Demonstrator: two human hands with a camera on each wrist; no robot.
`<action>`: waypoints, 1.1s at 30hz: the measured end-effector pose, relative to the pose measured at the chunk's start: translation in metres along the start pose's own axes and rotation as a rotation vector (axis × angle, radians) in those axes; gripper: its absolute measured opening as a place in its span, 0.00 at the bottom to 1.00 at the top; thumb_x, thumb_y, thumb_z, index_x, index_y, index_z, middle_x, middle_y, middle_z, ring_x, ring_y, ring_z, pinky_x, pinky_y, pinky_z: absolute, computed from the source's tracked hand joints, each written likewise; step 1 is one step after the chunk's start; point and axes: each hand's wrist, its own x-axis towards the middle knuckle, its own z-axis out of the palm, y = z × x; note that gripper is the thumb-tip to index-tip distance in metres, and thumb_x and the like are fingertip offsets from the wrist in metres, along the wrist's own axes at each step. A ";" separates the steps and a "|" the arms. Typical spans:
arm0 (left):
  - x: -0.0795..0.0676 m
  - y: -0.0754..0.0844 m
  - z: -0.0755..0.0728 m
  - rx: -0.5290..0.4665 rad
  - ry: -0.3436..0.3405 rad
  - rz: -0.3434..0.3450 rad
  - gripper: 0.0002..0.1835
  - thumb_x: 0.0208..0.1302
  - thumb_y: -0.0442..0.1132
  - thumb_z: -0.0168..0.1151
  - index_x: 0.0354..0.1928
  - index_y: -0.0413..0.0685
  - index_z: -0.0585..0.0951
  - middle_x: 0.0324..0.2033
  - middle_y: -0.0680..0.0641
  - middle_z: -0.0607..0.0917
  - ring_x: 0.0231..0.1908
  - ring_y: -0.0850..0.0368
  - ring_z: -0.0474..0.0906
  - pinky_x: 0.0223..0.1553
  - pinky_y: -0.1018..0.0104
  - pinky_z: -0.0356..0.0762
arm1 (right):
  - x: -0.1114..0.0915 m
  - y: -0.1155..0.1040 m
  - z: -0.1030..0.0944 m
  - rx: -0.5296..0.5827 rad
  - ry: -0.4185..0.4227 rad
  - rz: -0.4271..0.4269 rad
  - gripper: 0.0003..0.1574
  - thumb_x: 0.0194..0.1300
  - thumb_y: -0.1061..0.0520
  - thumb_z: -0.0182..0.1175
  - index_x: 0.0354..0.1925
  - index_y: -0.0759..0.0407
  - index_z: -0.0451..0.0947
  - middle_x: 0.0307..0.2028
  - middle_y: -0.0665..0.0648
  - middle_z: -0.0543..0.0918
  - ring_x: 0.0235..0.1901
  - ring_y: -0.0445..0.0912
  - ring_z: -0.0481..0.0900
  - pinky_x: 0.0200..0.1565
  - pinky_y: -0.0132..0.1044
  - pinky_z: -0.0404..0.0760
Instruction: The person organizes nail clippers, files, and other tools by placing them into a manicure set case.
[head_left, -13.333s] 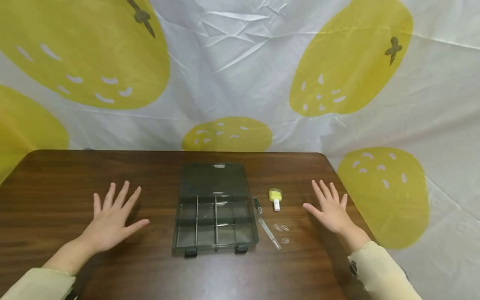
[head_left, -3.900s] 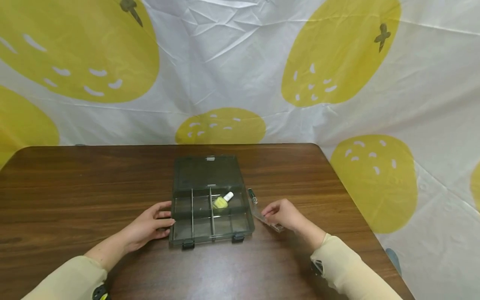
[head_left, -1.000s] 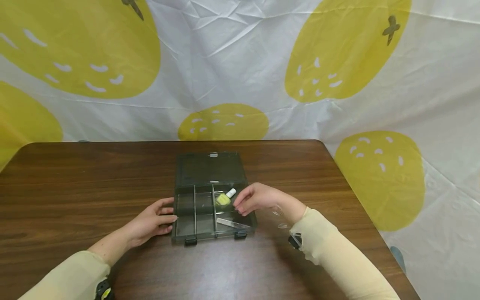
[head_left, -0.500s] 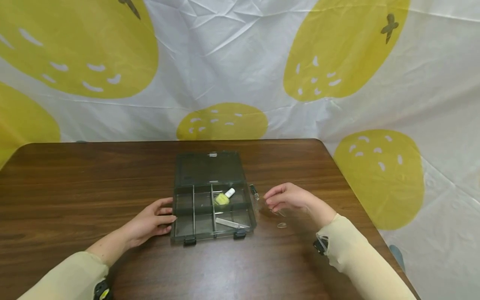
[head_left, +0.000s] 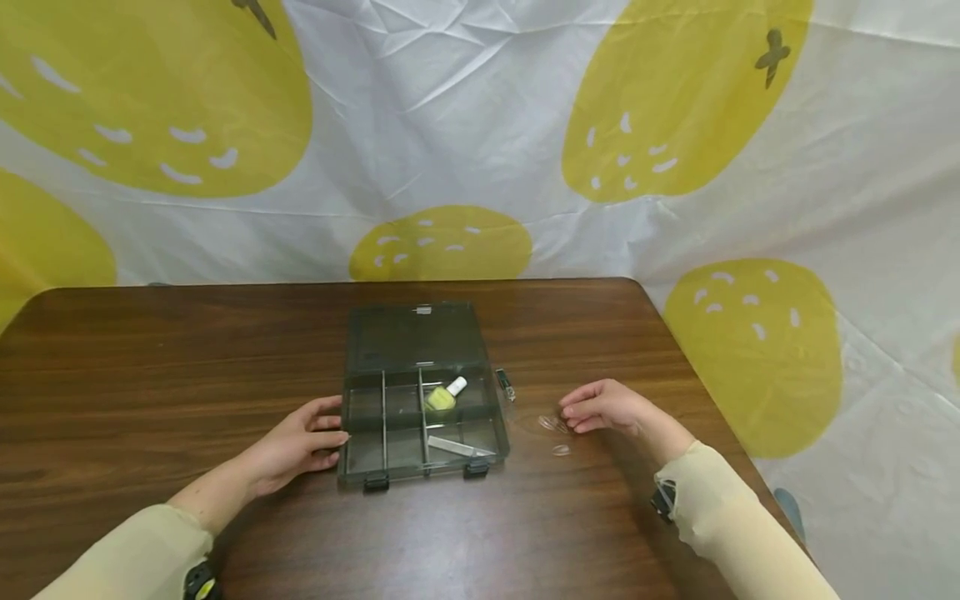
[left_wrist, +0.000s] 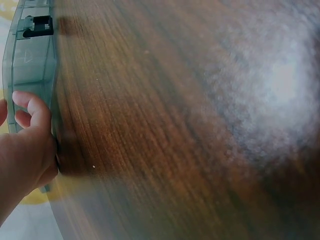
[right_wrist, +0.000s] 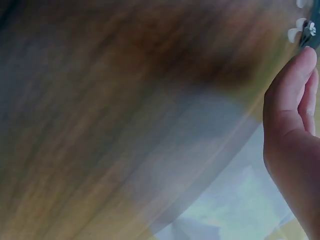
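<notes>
My left hand (head_left: 292, 454) holds the left side of an open smoky-grey divided box (head_left: 367, 442), its thumb over the rim in the left wrist view. Inside the box's right part lie a yellow nail polish bottle (head_left: 441, 399) with a white cap and, nearer the front, a slim clear stick (head_left: 453, 447). My right hand (head_left: 611, 410) is right of the box, fingertips low beside clear oval pieces (head_left: 551, 423) like false nail tips. Whether it touches them is unclear. Another clear piece (head_left: 561, 450) lies nearer the front. A small nail clipper (head_left: 505, 384) rests beside the box.
The raised lid (head_left: 412, 333) lies back behind the compartments. Two latches (head_left: 377, 482) stick out at the box's front. A brown wooden table (head_left: 187, 350) carries everything. Behind it hangs a white cloth (head_left: 465, 150) with yellow fruit prints.
The polish bottle and clear stick have moved from the table into the box. My left hand has come to the box. Lately my right hand withdrew rightward from the box to the clear pieces.
</notes>
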 end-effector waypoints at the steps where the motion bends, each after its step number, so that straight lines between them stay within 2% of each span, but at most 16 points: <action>1: 0.000 0.000 0.000 -0.001 0.000 0.000 0.40 0.68 0.33 0.51 0.72 0.37 0.39 0.63 0.30 0.50 0.40 0.62 0.71 0.39 0.71 0.77 | 0.000 0.001 0.000 -0.013 0.007 0.003 0.22 0.62 0.69 0.54 0.51 0.84 0.68 0.27 0.48 0.84 0.27 0.38 0.82 0.35 0.30 0.83; 4: 0.001 0.000 0.000 -0.006 0.000 0.000 0.40 0.67 0.32 0.51 0.72 0.37 0.39 0.64 0.30 0.50 0.40 0.63 0.71 0.39 0.71 0.77 | 0.001 0.005 0.002 -0.048 0.047 0.016 0.21 0.61 0.69 0.56 0.50 0.84 0.69 0.25 0.48 0.84 0.26 0.38 0.81 0.33 0.30 0.82; 11: 0.000 -0.001 -0.002 -0.003 0.000 0.009 0.39 0.68 0.32 0.51 0.72 0.36 0.39 0.64 0.28 0.48 0.41 0.62 0.71 0.39 0.70 0.77 | 0.003 0.002 0.015 -0.197 0.147 -0.018 0.20 0.58 0.68 0.60 0.46 0.83 0.72 0.24 0.49 0.83 0.24 0.38 0.79 0.31 0.31 0.83; 21: 0.001 0.000 -0.002 -0.004 0.001 0.006 0.40 0.67 0.32 0.51 0.72 0.36 0.39 0.64 0.28 0.49 0.41 0.62 0.71 0.39 0.70 0.77 | 0.009 0.002 0.029 -0.416 0.302 -0.048 0.12 0.50 0.67 0.65 0.34 0.77 0.80 0.16 0.47 0.78 0.18 0.38 0.74 0.24 0.32 0.81; 26: 0.001 0.000 -0.002 -0.004 0.002 0.008 0.40 0.67 0.32 0.52 0.71 0.36 0.40 0.64 0.28 0.50 0.41 0.62 0.72 0.39 0.70 0.77 | 0.009 0.001 0.028 -0.433 0.298 -0.043 0.10 0.50 0.68 0.65 0.32 0.76 0.80 0.16 0.48 0.78 0.18 0.38 0.74 0.24 0.32 0.81; 33: 0.002 -0.001 -0.001 -0.011 -0.006 0.011 0.40 0.67 0.32 0.52 0.71 0.36 0.39 0.63 0.29 0.49 0.41 0.61 0.71 0.39 0.71 0.77 | 0.007 -0.001 0.022 -0.326 0.229 0.014 0.13 0.54 0.69 0.62 0.37 0.80 0.78 0.19 0.50 0.80 0.20 0.39 0.76 0.28 0.33 0.83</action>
